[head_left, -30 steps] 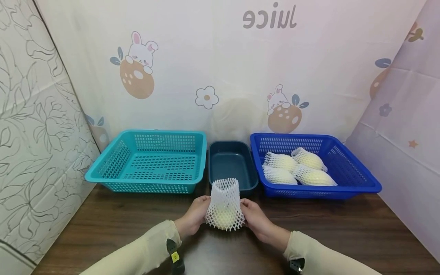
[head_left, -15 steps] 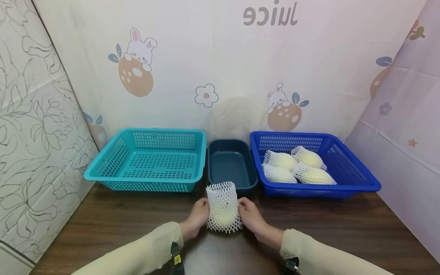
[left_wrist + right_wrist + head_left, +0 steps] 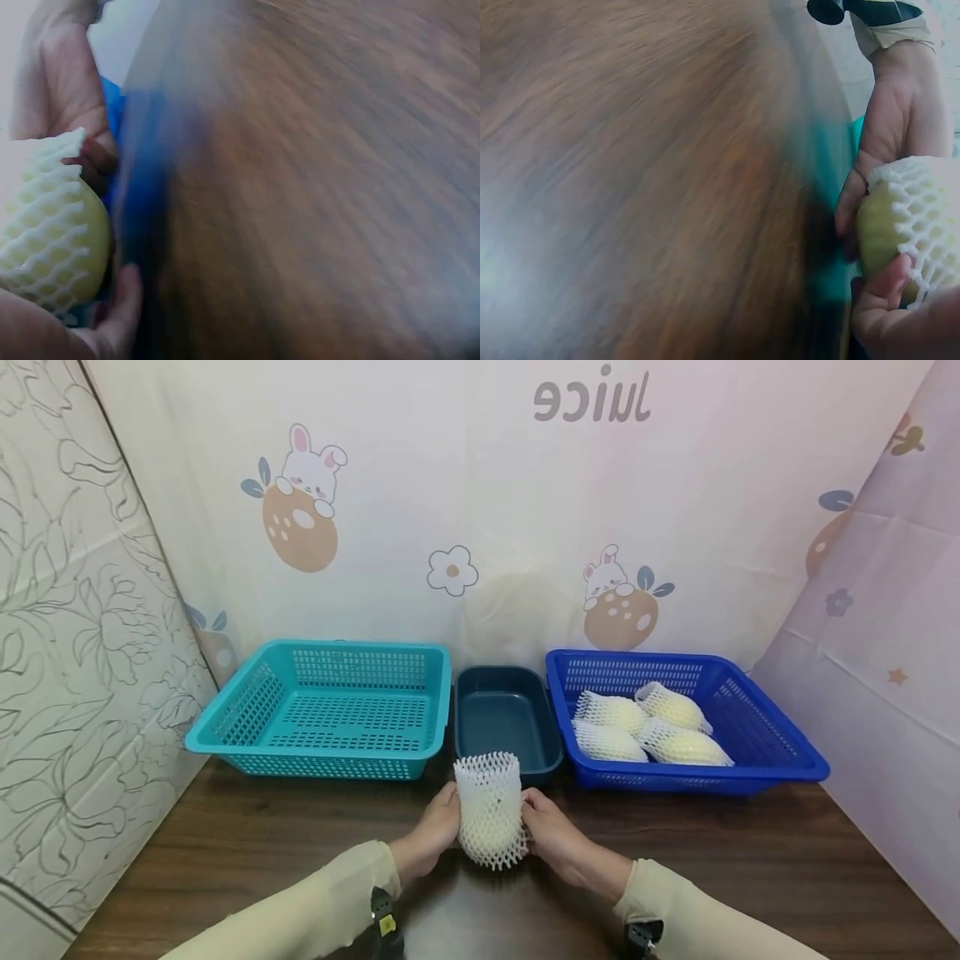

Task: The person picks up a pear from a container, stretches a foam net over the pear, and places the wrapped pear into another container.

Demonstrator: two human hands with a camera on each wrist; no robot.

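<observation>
In the head view a yellow fruit (image 3: 491, 828), mango-like in shape, sits inside a white foam net sleeve (image 3: 487, 772) whose empty upper end stands up in front of the small dark tub. My left hand (image 3: 432, 828) grips the sleeved fruit from the left side. From the right, my right hand (image 3: 553, 833) holds it, fingers at the net's lower edge. Both wrist views show the fruit's bare yellow end poking out of the mesh: the fruit (image 3: 94, 247) in the left one, and the thumb (image 3: 891, 277) pressing at the mesh edge in the right one.
A turquoise basket (image 3: 322, 750) stands at the back left. Between it and a blue basket (image 3: 697, 777) sits the dark tub (image 3: 506, 677). Several net-sleeved yellow fruits (image 3: 686, 747) lie in the blue basket. A patterned curtain (image 3: 465, 477) hangs behind the wooden table (image 3: 225, 852).
The net's flared lower end has drawn in around the fruit, which now fills more of the sleeve. The hands have stayed at its two sides with small shifts.
</observation>
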